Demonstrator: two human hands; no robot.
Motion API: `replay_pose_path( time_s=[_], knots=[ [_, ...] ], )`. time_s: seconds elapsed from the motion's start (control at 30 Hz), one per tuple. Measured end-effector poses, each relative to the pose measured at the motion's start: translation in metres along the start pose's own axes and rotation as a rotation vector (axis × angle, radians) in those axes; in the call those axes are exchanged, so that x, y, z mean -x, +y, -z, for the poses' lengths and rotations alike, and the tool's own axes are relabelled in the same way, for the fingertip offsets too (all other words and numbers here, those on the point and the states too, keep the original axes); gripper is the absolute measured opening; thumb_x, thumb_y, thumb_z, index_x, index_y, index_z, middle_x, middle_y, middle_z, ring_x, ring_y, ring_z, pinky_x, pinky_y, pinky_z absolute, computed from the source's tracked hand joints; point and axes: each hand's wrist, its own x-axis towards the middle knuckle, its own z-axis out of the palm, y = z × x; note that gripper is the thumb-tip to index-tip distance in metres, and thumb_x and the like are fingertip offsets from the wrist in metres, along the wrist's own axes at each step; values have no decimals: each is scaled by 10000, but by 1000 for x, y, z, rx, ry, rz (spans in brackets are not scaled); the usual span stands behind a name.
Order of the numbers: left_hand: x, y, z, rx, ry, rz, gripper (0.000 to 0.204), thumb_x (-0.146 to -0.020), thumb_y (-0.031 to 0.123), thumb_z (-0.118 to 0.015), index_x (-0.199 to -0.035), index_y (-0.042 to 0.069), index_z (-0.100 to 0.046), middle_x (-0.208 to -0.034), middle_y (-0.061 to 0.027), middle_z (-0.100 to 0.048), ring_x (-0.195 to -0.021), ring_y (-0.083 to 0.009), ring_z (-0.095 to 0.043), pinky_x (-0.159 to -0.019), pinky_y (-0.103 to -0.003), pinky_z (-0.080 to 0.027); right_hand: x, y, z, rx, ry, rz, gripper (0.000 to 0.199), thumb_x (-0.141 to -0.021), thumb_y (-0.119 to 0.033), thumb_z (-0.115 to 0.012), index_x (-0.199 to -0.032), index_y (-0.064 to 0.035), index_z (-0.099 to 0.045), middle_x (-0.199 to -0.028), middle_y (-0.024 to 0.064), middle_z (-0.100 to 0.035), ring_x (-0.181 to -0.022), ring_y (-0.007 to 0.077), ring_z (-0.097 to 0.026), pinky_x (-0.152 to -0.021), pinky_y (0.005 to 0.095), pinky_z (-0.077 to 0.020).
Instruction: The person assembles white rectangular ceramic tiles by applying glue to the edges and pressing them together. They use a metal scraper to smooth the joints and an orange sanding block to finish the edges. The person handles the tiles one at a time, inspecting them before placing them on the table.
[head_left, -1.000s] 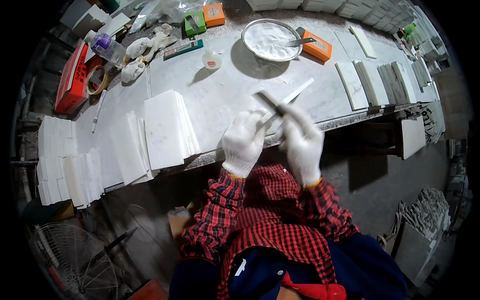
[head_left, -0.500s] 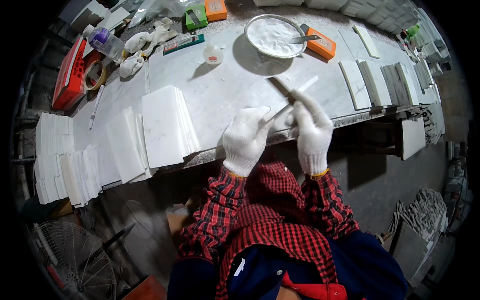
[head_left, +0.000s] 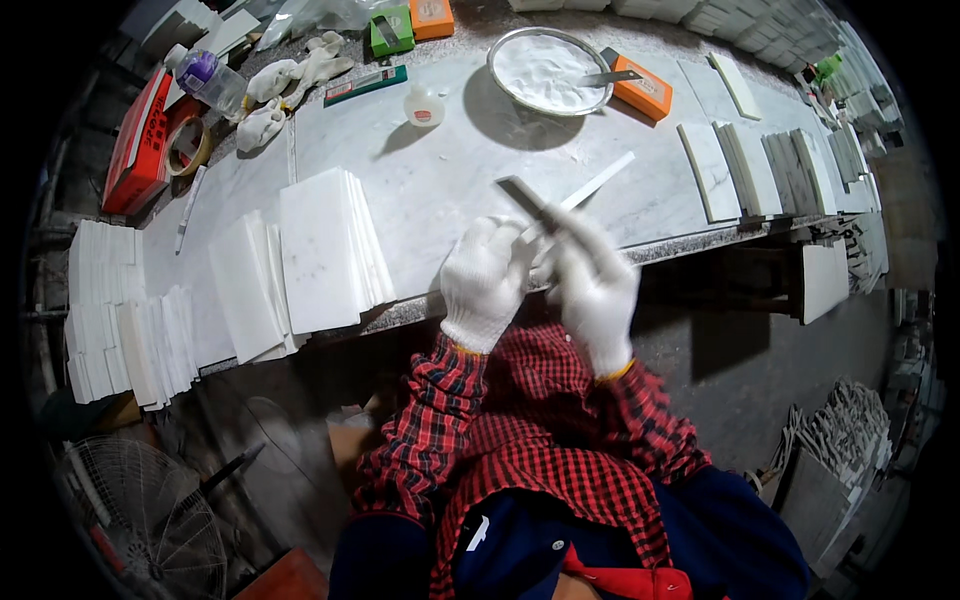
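Observation:
My left hand (head_left: 484, 285), in a white knit glove, is closed on the near end of a thin white stone tile (head_left: 600, 180), which is seen edge-on and slants away to the right above the worktable. My right hand (head_left: 598, 295), also gloved and blurred by motion, grips a flat grey-brown bar-shaped tool (head_left: 520, 194). The tool crosses over the tile close to my left fingers, its free end pointing to the far left. Whether it touches the tile's edge I cannot tell. My right fingers hide its held end.
Stacks of white tiles (head_left: 325, 255) stand at the left, more tiles (head_left: 708, 172) at the right. Beyond my hands are a metal bowl (head_left: 497, 88) of white powder, an orange box (head_left: 643, 92) and a small bottle (head_left: 424, 108). A wire fan (head_left: 145, 520) stands lower left.
My right hand has moved left and toward me with the bar-shaped tool, sliding it along the tile toward my left hand. The left hand and tile have barely shifted.

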Motion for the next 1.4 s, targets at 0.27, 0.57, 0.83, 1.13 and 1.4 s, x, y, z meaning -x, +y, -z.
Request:
replay_pose_path(
  time_s=[0.27, 0.57, 0.83, 1.13, 1.4],
  knots=[
    [-3, 2, 1, -14, 27, -33, 163, -831, 154, -731, -969, 73, -700, -914, -110, -667, -757, -305, -657, -642, -407, -537, -11, -5, 3, 19, 15, 19, 270, -977, 21, -559, -1209, 28, -697, -859, 55, -708, -686, 76, -636, -593, 202, -492],
    [2, 0, -1, 82, 11, 36, 318, -795, 131, -789, -1097, 97, -696, -992, -89, -683, -874, -297, -669, -730, -383, -548, -21, -10, 11, -68, 131, -119, 321, -1028, -115, -568, -1308, 26, -634, -741, 14, -636, -571, 22, -491, -492, 163, -362],
    [-1, 3, 2, 81, 17, 13, 286, -808, 76, -772, -1087, 105, -718, -1002, -95, -695, -829, -275, -667, -711, -356, -542, -17, -11, 23, -157, 90, -224, 371, -1035, -153, -576, -1357, 30, -592, -789, 34, -659, -584, 40, -533, -508, 168, -383],
    [-20, -3, 21, 183, -183, 88, 302, -812, 18, -754, -1109, 66, -727, -978, -115, -682, -869, -254, -664, -779, -332, -530, -15, -12, 63, 118, -114, -279, 311, -1034, -202, -582, -1256, -1, -665, -898, 44, -728, -683, 83, -637, -613, 221, -488],
    [-35, -17, 43, 335, -303, 34, 304, -833, -65, -665, -1119, 27, -717, -1067, -112, -682, -977, -224, -670, -870, -319, -539, -37, -46, 91, 164, -84, -142, 283, -1054, -262, -549, -1091, -16, -683, -820, 20, -672, -692, 63, -568, -637, 209, -450]
  ],
)
